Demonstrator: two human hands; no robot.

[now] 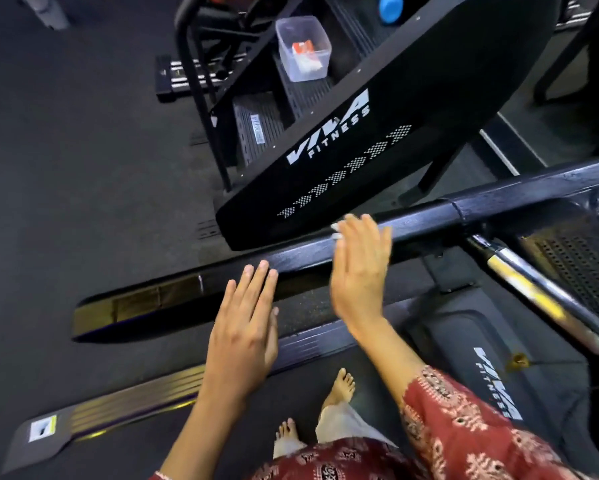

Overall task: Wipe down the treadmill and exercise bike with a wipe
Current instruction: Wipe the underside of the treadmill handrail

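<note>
A scrap of white wipe [336,234] peeks out from under the fingertips of the right hand [358,271], which lies on the treadmill [464,341]'s black handrail [429,216]. The fingers are straight and pressed flat over the wipe rather than curled round it, and the hand is motion-blurred. The handrail looks glossy and streaked. The left hand [244,334] is released, its fingers straight and together, with the fingertips just beside the handrail lower down.

Two bare feet [341,388] stand on the dark belt [256,403], and a ribbed side rail [135,407] runs along its left edge. The floor [66,185] is dark and matte, and the lighting is dim.

Beyond the handrail stands one black machine [377,133] with stepped treads. A single clear plastic container [284,46] on a step holds one red-and-white packet [303,51]. One blue dumbbell [390,8] lies behind it. Two "VIVA FITNESS" logos are visible, one on each machine.
</note>
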